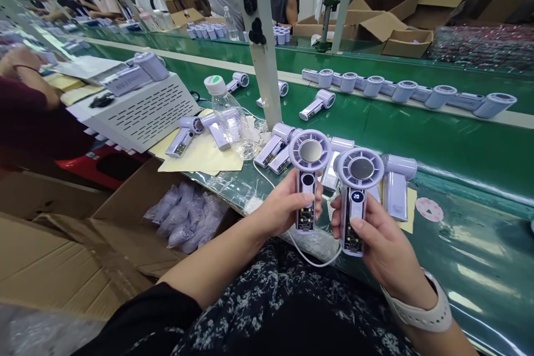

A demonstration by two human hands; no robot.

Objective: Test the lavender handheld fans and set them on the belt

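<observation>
My left hand [287, 203] is closed round the handle of a lilac handheld fan [307, 164], its thumb on the front below a dark round display. In my right hand [381, 231] is a second lilac handheld fan [361, 178], whose lit display reads 20; the thumb presses on its front. Both fans stand upright side by side, round heads up, circuit parts showing through the lower handles. Behind them on the bench lie more fans, one of them a lilac fan [396, 186] at the right. A white cable [311, 262] loops below the hands.
A clear plastic bottle [229, 114] stands left of a metal post [265, 67]. Beyond it, a row of fans [404, 90] lines the green belt [375, 128]. At left are a vented white box [142, 111] and a carton [125, 194] of bagged items. Other people sit across and at left.
</observation>
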